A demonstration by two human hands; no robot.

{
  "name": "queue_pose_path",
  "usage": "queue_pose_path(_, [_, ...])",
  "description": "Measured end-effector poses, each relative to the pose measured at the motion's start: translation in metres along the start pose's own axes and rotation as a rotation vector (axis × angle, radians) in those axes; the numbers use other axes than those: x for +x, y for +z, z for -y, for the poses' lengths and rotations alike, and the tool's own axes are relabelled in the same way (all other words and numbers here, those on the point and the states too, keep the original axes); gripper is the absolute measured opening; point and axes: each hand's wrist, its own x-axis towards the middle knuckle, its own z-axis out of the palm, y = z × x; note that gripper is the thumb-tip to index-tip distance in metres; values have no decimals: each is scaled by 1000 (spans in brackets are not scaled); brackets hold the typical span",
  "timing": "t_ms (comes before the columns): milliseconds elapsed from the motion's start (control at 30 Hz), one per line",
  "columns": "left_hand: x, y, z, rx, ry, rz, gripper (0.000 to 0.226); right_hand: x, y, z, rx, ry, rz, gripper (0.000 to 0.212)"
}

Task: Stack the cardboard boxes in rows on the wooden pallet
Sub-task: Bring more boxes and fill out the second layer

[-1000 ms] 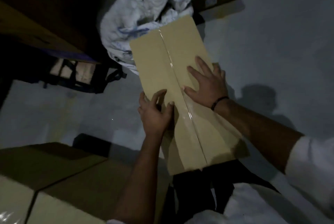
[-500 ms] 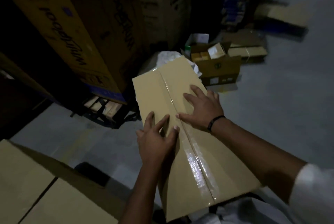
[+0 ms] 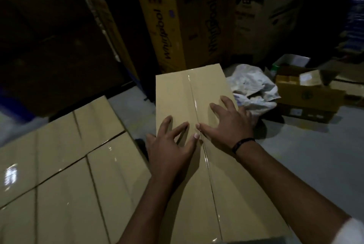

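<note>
A long tan cardboard box (image 3: 185, 96), sealed with clear tape down its middle, lies lengthwise in front of me. My left hand (image 3: 169, 149) rests flat on its top, fingers spread, just left of the tape seam. My right hand (image 3: 228, 123), with a black wristband, presses flat on the top right of the seam, fingers reaching toward the right edge. To the left sit several taped boxes (image 3: 65, 165) packed in rows, their tops level with one another. The pallet beneath is hidden.
Tall printed cartons (image 3: 177, 26) stand behind. A crumpled white plastic sheet (image 3: 254, 90) lies right of the box. An open brown carton (image 3: 307, 94) with small packs sits further right on the grey floor (image 3: 305, 155).
The view has swung left and up. The box now lies straight ahead beside the stacked rows, which have come into view. Both hands stay flat on its top.
</note>
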Motion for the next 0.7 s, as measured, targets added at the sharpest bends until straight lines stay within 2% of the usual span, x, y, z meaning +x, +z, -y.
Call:
queue_pose_path(300, [-103,-82,53,28,-229,-172,63,-78,11,93,115,-278,86,85])
queue_pose_path(700, [-238,-218,171,132,-537,-437,56,-204,51,290,146,-674,145,72])
